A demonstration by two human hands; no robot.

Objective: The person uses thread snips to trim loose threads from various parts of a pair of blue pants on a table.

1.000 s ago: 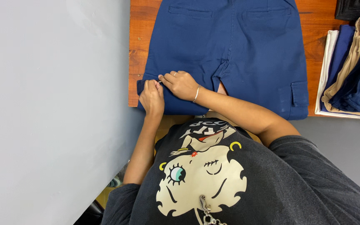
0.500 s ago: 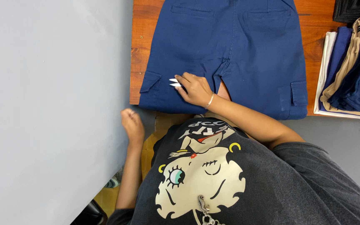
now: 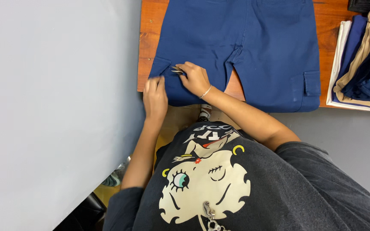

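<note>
Navy blue cargo shorts [image 3: 253, 47] lie flat on a wooden table [image 3: 148, 38], leg openings toward me. My right hand [image 3: 195, 79], a thin bracelet on its wrist, rests on the left leg of the shorts and pinches a small metal tool [image 3: 177, 70] against the side pocket flap. My left hand [image 3: 155, 96] sits at the outer lower corner of that same leg, fingers curled onto the fabric edge just left of the tool.
A stack of folded garments [image 3: 365, 60] in navy, tan and white lies at the table's right end. A pale grey surface [image 3: 56, 107] fills the left side. My dark printed shirt [image 3: 219, 184] covers the lower view.
My left hand, which had dropped below the table edge half a second ago, has come back up onto the corner of the shorts leg. My right hand has stayed on that leg with the tool.
</note>
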